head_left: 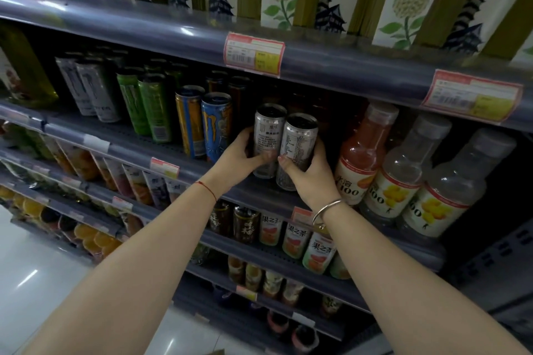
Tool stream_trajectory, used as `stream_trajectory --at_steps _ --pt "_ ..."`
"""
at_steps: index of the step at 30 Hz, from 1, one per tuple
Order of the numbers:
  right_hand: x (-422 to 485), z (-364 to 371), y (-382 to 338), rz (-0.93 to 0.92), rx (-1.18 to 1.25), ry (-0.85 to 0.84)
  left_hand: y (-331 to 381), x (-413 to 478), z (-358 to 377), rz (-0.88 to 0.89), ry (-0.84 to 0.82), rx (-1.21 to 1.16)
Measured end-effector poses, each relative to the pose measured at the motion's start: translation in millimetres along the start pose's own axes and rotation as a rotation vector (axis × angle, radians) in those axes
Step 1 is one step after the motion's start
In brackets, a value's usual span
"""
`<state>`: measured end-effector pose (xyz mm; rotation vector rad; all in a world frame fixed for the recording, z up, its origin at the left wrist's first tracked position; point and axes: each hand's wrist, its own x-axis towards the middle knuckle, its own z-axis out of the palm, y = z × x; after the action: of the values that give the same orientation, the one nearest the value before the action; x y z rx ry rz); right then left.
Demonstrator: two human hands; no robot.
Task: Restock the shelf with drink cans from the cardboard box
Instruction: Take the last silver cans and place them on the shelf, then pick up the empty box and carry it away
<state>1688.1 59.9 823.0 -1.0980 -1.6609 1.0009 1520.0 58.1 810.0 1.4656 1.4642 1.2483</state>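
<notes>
Head view: our left hand (239,157) grips one silver can (268,135) and our right hand (310,173) grips a second silver can (298,147). The two cans touch side by side at the front of the shelf (202,173), between a blue can (216,127) on the left and a bottle of red-orange drink (363,153) on the right. Further right stands a bottle of clear liquid (409,170) with a yellow-fruit label, while green cans (153,106) and white cans (95,89) line the shelf to the left.
</notes>
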Motion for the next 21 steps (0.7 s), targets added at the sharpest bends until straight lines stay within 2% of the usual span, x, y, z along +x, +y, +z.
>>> stream_trajectory --at_steps 8,14,17,21 --pt "-22.3 -8.8 -4.2 0.033 -0.041 -0.043 5.2 -31.0 -7.9 -0.013 0.138 0.037" --pt "-86.2 -12.4 1.0 0.043 0.082 -0.146 -5.9 -107.7 -38.3 -0.054 0.229 -0.035" --pt "-120.9 2.9 16.8 0.048 0.141 -0.258 -30.7 -156.6 -49.2 -0.117 0.381 -0.066" --pt "-142.5 47.8 65.2 0.184 0.144 -0.583 -81.4 -228.8 -47.1 -0.305 0.614 -0.098"
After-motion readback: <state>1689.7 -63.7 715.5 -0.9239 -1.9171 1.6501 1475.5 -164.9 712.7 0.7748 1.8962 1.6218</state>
